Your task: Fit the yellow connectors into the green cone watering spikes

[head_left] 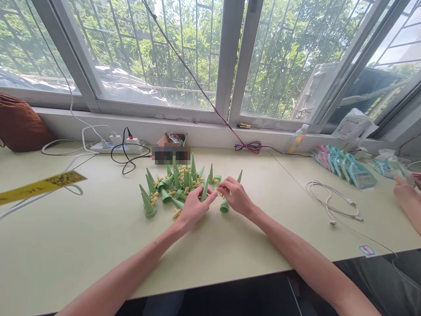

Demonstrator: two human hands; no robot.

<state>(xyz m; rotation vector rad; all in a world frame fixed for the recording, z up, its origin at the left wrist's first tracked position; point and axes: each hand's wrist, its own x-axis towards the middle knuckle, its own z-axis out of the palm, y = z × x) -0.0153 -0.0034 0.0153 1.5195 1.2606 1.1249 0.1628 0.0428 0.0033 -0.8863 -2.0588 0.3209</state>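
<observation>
My left hand is closed around a pale green cone-shaped spike, its tip pointing up. Beside it, my right hand pinches a small yellowish piece between thumb and fingertips, close to my left thumb. Whether that piece touches the spike I cannot tell. A pile of similar green spikes, some upright and some on their sides, lies left of and behind my hands. Small yellow plastic fittings are scattered among them. Just under my right hand is the threaded collar of another green spike.
Behind the pile stands a small cardboard box. A power strip with cables is at the back left, a bottle at the back right. On the right are a white cable, packaged teal items and another person's hand.
</observation>
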